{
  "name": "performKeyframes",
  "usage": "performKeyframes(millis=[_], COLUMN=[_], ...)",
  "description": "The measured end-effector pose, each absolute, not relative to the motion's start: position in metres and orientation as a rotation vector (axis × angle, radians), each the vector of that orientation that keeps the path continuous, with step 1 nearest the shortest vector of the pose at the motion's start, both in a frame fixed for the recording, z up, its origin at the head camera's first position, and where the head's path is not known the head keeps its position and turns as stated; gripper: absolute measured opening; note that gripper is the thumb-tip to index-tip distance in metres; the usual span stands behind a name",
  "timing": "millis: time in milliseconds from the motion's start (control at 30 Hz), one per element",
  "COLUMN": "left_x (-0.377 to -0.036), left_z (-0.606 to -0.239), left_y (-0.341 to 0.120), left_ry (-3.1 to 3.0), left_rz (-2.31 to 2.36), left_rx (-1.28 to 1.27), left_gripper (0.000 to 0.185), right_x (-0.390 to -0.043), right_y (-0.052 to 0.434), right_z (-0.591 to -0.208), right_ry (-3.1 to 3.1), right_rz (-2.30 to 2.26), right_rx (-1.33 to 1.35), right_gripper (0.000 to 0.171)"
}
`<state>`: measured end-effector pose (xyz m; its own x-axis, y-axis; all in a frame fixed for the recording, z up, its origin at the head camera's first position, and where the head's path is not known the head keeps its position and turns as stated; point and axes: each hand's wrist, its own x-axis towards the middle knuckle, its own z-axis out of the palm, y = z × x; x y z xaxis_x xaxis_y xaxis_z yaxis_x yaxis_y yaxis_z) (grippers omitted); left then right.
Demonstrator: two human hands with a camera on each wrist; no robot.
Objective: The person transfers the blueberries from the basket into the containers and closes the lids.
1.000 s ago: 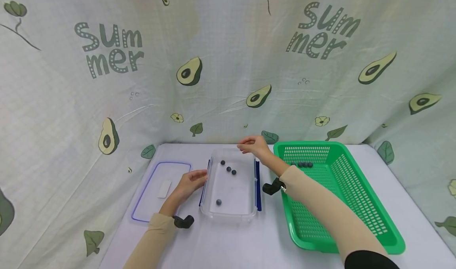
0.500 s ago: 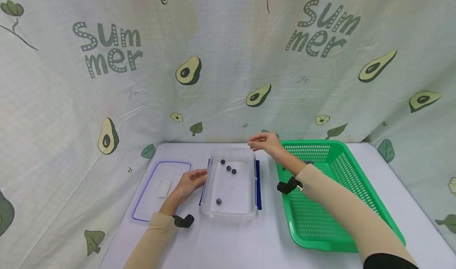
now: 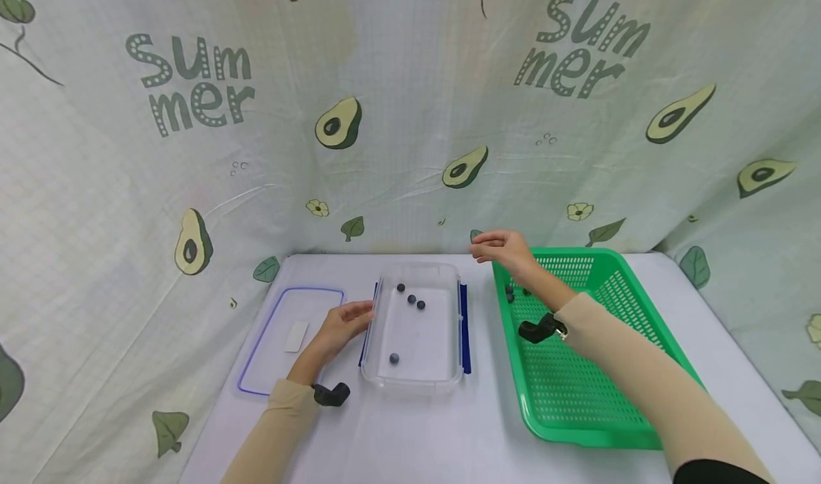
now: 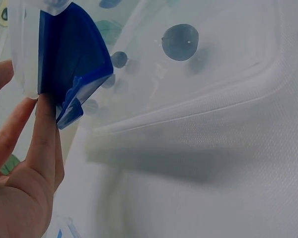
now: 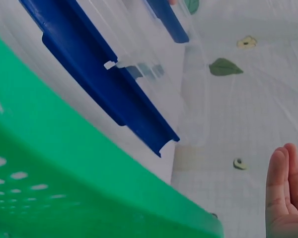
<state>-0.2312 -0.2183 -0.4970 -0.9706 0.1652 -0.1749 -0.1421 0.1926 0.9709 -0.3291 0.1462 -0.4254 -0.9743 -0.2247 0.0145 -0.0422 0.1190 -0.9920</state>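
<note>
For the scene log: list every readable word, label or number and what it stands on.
"Sum mer", two lines, on the backdrop cloth, upper left.
"Sum mer" again on the cloth, upper right.
White label on the container lid: too small to read.
Clear container, green basket: none visible.

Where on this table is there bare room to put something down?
Bare tabletop runs along the near edge, in front of the clear container and green basket. The far right corner is bare too. The gaps beside the container are narrow, and the left hand fills one.
</note>
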Motion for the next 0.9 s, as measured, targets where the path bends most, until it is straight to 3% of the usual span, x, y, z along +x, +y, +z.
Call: performKeyframes(millis=[300, 600, 900], left_x=[-0.23, -0.244, -0.244], left_z=[-0.494, -0.526, -0.531], left_y=[-0.216, -0.224, -0.224], left_ry=[2.231, 2.259, 2.261], left_rz=[1.855, 1.869, 1.898], left_rx=[0.025, -0.012, -0.013], left_gripper=[0.047, 0.046, 0.047], right_x=[-0.329, -0.324, -0.319], right_y=[0.17, 0.188, 0.208], right_z=[-0.43, -0.438, -0.454], right_ry=[2.216, 2.234, 2.227], right_rz=[-2.065, -2.087, -2.085], right_rx=[-0.226, -0.154, -0.142], right_gripper=[0.041, 0.041, 0.044])
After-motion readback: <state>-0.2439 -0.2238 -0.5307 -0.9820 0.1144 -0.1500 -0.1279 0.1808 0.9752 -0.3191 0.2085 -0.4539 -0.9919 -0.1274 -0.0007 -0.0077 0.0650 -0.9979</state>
